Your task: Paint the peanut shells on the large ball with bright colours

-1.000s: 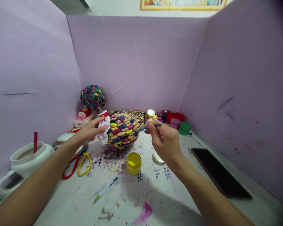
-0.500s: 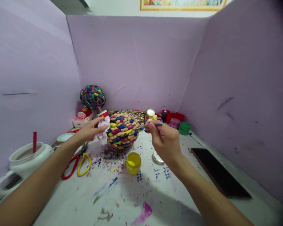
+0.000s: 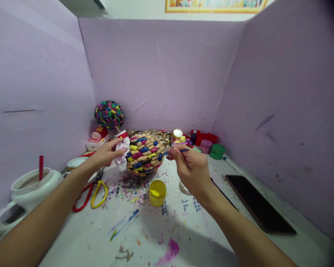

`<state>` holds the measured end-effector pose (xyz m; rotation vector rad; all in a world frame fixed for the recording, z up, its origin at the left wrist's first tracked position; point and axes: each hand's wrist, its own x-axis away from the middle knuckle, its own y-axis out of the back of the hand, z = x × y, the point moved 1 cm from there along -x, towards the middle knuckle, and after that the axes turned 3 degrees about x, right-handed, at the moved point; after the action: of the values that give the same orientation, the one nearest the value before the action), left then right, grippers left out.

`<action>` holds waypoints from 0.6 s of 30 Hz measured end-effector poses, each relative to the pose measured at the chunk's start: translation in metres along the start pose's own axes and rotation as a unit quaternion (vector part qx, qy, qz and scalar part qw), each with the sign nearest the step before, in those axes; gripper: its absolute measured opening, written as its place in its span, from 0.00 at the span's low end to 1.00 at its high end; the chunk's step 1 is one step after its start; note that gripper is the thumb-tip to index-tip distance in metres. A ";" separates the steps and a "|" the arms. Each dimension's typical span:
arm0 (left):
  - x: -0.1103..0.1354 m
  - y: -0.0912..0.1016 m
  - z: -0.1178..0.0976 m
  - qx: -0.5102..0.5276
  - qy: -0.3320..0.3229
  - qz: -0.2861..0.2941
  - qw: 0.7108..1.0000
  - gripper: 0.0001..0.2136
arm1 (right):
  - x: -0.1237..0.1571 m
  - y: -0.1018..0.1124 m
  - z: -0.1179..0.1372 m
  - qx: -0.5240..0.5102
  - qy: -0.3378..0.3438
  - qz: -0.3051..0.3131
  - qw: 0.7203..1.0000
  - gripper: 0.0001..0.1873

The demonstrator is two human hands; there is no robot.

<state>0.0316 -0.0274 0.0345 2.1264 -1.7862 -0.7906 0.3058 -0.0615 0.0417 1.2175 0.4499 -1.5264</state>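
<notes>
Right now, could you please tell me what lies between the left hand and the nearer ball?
The head view shows a crumpled white tissue between the left hand and the nearer ball.

Light: soft, moderate, seemingly overhead. Shadow: one, broad, on my bench (image 3: 97,237) beside my right forearm (image 3: 236,227). Highlight: pale band, upper left panel (image 3: 36,48). Top right corner: darkened. Distortion: wide-angle, forearm stretched edgeward. Focus: right hand (image 3: 193,170) fairly clear, far green tub (image 3: 217,152) softer.
</notes>
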 end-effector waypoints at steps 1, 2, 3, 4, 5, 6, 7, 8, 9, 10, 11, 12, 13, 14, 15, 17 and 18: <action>0.000 0.000 0.000 -0.001 -0.001 0.005 1.000 0.33 | 0.000 0.000 0.000 -0.002 0.004 0.001 1.000 0.12; 0.000 0.000 0.000 -0.001 -0.004 0.013 1.000 0.34 | 0.000 0.000 0.000 -0.005 0.006 0.001 1.000 0.12; 0.000 0.000 0.000 0.000 -0.006 0.021 1.000 0.34 | 0.000 -0.001 0.000 -0.010 0.008 0.001 1.000 0.12; 0.000 0.001 0.000 0.000 -0.007 0.019 1.000 0.33 | 0.000 -0.001 0.000 -0.015 0.009 0.002 1.000 0.11; 0.000 0.001 0.001 0.000 -0.008 0.017 1.000 0.33 | 0.000 -0.001 0.000 -0.020 0.008 0.002 1.000 0.11; 0.000 0.001 0.001 0.001 -0.009 0.016 1.000 0.33 | 0.000 -0.002 0.000 -0.023 0.009 0.003 1.000 0.11; 0.000 0.001 0.001 0.000 -0.007 0.015 1.000 0.33 | 0.001 -0.002 -0.001 -0.025 0.010 0.004 1.000 0.10; 0.000 0.001 0.001 -0.001 -0.004 0.016 1.000 0.34 | 0.001 -0.003 -0.001 -0.025 0.012 0.004 1.000 0.10; 0.000 0.001 0.001 -0.005 0.001 0.019 1.000 0.35 | 0.001 -0.003 -0.001 -0.025 0.015 0.004 1.000 0.10; 0.000 0.001 0.002 -0.009 0.005 0.023 1.000 0.35 | 0.001 -0.003 -0.001 -0.025 0.018 0.004 1.000 0.10; 0.000 0.001 0.002 -0.012 0.007 0.026 1.000 0.36 | 0.001 -0.003 -0.001 -0.025 0.020 0.004 0.999 0.10; -0.001 0.001 0.003 -0.014 0.007 0.027 1.000 0.36 | 0.001 -0.003 0.000 -0.025 0.021 0.005 0.999 0.10; -0.001 0.001 0.003 -0.015 0.004 0.028 0.999 0.36 | 0.001 -0.003 0.000 -0.024 0.022 0.007 0.999 0.11; -0.002 0.001 0.004 -0.015 0.000 0.026 1.000 0.35 | 0.001 -0.003 0.000 -0.023 0.023 0.008 0.999 0.11; -0.002 0.001 0.004 -0.014 -0.004 0.022 1.000 0.34 | 0.001 -0.003 0.000 -0.019 0.025 0.010 0.999 0.11; -0.002 0.001 0.004 -0.008 -0.010 0.016 1.000 0.33 | 0.001 -0.002 0.000 -0.011 0.026 0.012 1.000 0.11; -0.002 0.000 0.004 -0.005 -0.011 0.017 1.000 0.33 | 0.000 -0.001 -0.001 -0.006 0.025 0.012 1.000 0.11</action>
<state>0.0291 -0.0249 0.0324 2.0832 -1.8196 -0.8154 0.3052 -0.0609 0.0408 1.2499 0.4754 -1.4731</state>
